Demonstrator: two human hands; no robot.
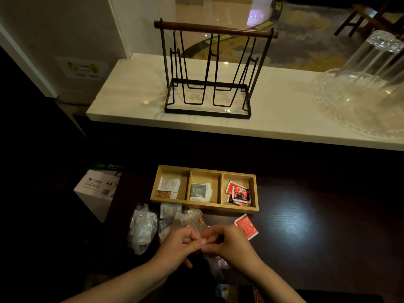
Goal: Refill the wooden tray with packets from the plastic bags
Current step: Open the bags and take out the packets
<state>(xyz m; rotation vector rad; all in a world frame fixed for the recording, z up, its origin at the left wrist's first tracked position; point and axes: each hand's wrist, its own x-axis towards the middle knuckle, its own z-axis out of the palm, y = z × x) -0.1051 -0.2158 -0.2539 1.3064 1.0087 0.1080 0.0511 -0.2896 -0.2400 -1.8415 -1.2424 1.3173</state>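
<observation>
Hands: left hand [181, 242] and right hand [227, 241] meet fingertip to fingertip over the dark worktop [306, 248], both pinching the mouth of a clear plastic bag [192, 219], apparently working it open.
Wooden tray: the wooden tray [205, 207] sits just beyond the hands, three compartments, each only thinly stocked: white and brown packets left, grey-and-white packets middle, red packets [238, 194] right.
Other bags: a second clear bag [143, 229] of white packets lies left of the hands; more plastic shows under the wrists.
Loose items: one red packet [246, 226] lies on the worktop just in front of the tray's right end; a white packet [170, 209] touches the tray's front wall.
Risk, tearing: a hard pull on thin film could split it and scatter packets over the worktop edge.
Risk, mixing: in dim light, packets could land in the wrong compartment.
Writing: the paper box [98, 189] at left reads "A4" and "Multi"; packet print is too small to read.
</observation>
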